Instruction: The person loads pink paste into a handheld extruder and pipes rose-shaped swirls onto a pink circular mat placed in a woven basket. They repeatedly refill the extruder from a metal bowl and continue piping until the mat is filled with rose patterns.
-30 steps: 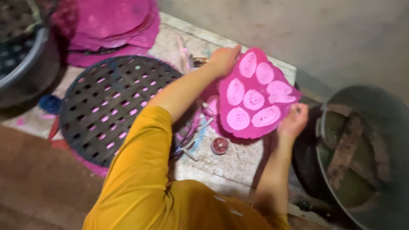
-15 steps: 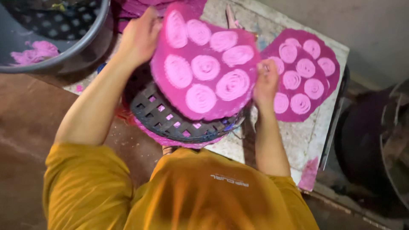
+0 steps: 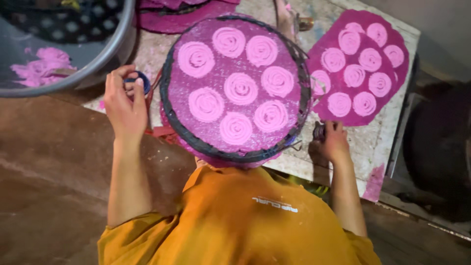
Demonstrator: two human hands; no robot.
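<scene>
A round black grid rack (image 3: 169,105) lies on the table with a magenta sheet (image 3: 235,86) on top that carries several pale pink spiral rounds. My left hand (image 3: 123,105) is just left of the rack, its fingertips curled on a small blue cap (image 3: 142,77). To the right of the rack, near the table's front edge, my right hand (image 3: 336,143) grips a small dark round pot (image 3: 319,130). A second magenta sheet (image 3: 360,66) with pink spirals lies flat on the table to the right.
A large grey tub (image 3: 73,73) with pink paste inside stands at the upper left. More magenta sheets (image 3: 176,17) are stacked at the back. The worn white table (image 3: 387,132) ends at the right, beside a dark container (image 3: 441,152). Brown floor lies below.
The magenta sheet that both hands held up now lies on the black rack. My left hand has moved left to the blue cap, my right hand down to the small pot.
</scene>
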